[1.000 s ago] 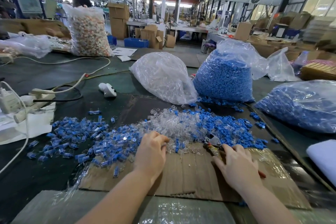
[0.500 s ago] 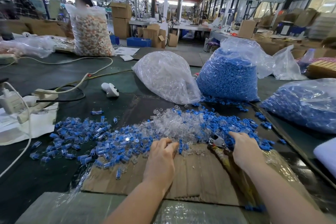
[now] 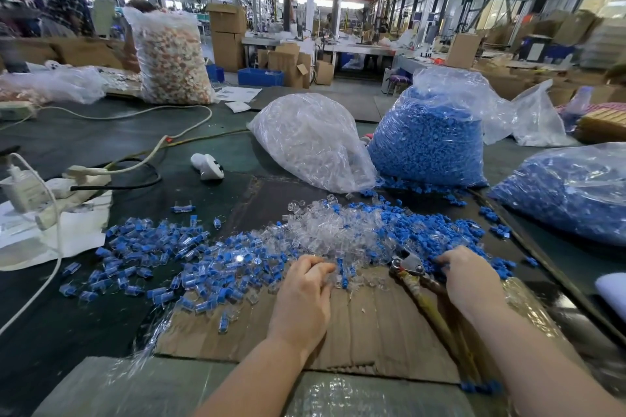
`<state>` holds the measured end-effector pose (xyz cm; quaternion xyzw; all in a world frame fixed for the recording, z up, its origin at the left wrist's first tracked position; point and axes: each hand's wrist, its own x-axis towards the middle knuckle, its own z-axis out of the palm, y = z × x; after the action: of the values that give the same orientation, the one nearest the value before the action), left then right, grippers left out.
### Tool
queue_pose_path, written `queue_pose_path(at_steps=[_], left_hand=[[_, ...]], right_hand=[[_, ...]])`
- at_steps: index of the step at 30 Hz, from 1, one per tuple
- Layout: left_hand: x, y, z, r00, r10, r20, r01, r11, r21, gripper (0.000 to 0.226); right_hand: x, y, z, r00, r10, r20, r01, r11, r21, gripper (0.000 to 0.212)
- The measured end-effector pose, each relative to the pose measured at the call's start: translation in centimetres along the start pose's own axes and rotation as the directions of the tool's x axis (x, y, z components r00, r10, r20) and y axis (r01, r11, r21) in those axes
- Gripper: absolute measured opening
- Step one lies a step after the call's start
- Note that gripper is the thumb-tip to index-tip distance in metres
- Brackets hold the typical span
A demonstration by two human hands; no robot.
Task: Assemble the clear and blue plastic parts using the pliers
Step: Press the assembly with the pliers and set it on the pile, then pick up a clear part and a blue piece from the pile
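A heap of loose clear parts (image 3: 325,230) lies mid-table, with loose blue parts (image 3: 437,230) to its right and joined clear-and-blue pieces (image 3: 176,254) spread to its left. My left hand (image 3: 301,294) rests at the near edge of the clear heap, thumb and forefinger pinching a clear part. My right hand (image 3: 471,278) reaches into the blue parts, its fingertips buried among them. The pliers (image 3: 408,266) lie on the cardboard sheet (image 3: 372,332) between my hands, jaws toward the heap, yellow handles running under my right forearm.
Behind the heap stand a bag of clear parts (image 3: 315,142) and a bag of blue parts (image 3: 430,135); another blue bag (image 3: 572,189) lies at the right. A power strip (image 3: 71,186), cables and white paper (image 3: 50,237) sit at the left, a small white device (image 3: 208,167) farther back.
My right hand has left the pliers' handles and moved forward and right into the blue parts. The pliers stay on the cardboard. My left hand stays at the clear heap.
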<state>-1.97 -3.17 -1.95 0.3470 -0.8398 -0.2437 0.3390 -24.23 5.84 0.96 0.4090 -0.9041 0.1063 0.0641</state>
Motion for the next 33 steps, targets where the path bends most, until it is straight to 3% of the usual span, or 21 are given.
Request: queue_pose_path(at_steps=[7,11,17,27,30,33], left_hand=[[-0.1,0.1,-0.4,1.0,-0.026,-0.014,0.025,0.998,-0.056,0.036],[-0.2,0.3,-0.4,0.999,-0.038,-0.027,0.035,0.996,-0.081,0.034],[-0.4,0.5,-0.7,0.998,-0.045,-0.042,0.04,0.993,-0.107,0.031],[-0.5,0.3,-0.7,0.998,-0.05,-0.04,0.046,0.995,-0.091,0.027],[-0.5,0.2,-0.7,0.997,-0.055,-0.054,0.053,0.998,-0.04,0.025],[-0.5,0.1,-0.5,0.996,-0.068,-0.059,0.066,0.997,-0.025,0.025]], right_hand=[[-0.6,-0.6,-1.2,0.989,0.072,-0.128,-0.043,0.974,0.221,0.021],[-2.5,-3.4,-1.8,0.982,-0.029,-0.187,0.103,0.911,0.4,0.016],[-5.9,-7.7,-0.3,0.982,-0.164,-0.094,0.188,0.795,0.577,0.018],[-6.1,-7.7,0.3,0.968,-0.203,-0.146,0.249,0.836,0.489,0.02],[-4.8,-6.1,-0.2,0.975,-0.112,-0.194,0.189,0.877,0.442,0.019],[-3.4,-3.8,-1.0,0.982,0.041,-0.183,0.024,0.939,0.343,0.019]])
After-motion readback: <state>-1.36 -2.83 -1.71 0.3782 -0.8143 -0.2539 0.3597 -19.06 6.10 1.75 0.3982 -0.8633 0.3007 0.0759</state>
